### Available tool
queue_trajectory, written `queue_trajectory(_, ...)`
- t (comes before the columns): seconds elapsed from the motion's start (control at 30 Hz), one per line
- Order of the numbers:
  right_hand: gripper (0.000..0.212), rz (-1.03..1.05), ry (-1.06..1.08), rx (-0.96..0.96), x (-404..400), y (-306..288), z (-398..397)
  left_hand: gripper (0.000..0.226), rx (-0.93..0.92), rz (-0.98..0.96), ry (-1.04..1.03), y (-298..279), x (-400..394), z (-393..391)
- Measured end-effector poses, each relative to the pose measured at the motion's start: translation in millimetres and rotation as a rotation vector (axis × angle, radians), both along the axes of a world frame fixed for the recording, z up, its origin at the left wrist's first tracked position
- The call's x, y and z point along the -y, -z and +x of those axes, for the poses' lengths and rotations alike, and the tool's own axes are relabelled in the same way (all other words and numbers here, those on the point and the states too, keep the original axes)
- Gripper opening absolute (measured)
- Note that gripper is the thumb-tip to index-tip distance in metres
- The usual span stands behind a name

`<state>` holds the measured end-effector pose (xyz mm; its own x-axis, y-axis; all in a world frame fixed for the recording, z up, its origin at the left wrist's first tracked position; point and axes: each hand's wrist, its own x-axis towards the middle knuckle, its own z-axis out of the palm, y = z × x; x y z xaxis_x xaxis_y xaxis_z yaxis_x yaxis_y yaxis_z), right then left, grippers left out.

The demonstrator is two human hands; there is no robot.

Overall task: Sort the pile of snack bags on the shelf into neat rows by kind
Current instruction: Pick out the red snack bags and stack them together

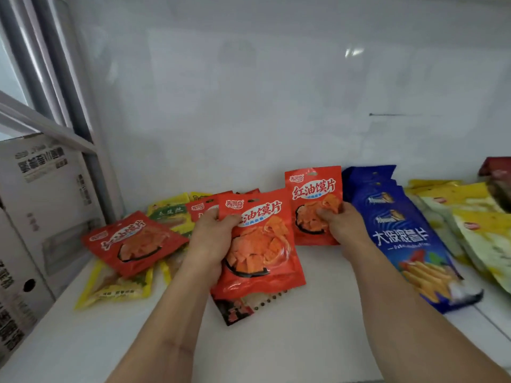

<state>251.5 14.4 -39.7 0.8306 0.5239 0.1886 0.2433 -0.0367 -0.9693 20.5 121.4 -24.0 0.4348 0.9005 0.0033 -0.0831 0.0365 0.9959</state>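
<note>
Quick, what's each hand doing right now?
Left hand: holding a big red snack bag by its left edge.
Right hand: holding another red bag, upright beside the blue bags.

Two red snack bags (260, 244) (313, 205) are held upright mid-shelf (318, 313); a third red bag (132, 241) lies atop yellow bags (113, 288) left; blue bags (401, 233) lie in a row right

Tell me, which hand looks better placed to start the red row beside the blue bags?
Probably the right hand: its glossy red plastic snack bag already stands next to the blue foil bags.
</note>
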Motion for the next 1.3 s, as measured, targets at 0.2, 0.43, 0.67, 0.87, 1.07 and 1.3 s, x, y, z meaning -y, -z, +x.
queue_trajectory(0.2, 0.023, -0.052, 0.064, -0.092, -19, 27, 32, 0.014, -0.019, 0.02, 0.009, 6, 5, 36)
queue_trajectory(0.43, 0.009, -0.212, 0.076, 0.092, -45, 37, 54, 0.013, -0.075, 0.062, -0.085, 5, 1, 63)
queue_trajectory(0.67, 0.036, -0.106, 0.138, -0.035, -43, 33, 57, 0.015, -0.167, 0.13, -0.085, 5, 3, 104)
queue_trajectory(0.87, 0.057, -0.059, 0.102, -0.105, -37, 29, 59, 0.01, -0.233, 0.168, -0.06, 18, 4, 149)
queue_trajectory(1.07, 0.049, -0.12, 0.063, -0.024, -31, 34, 57, 0.023, -0.468, 0.352, -0.088, 33, 10, 175)
queue_trajectory(1.3, 0.033, -0.223, 0.099, 0.11, -34, 36, 52, 0.023, -0.542, 0.436, -0.06, 49, 3, 184)
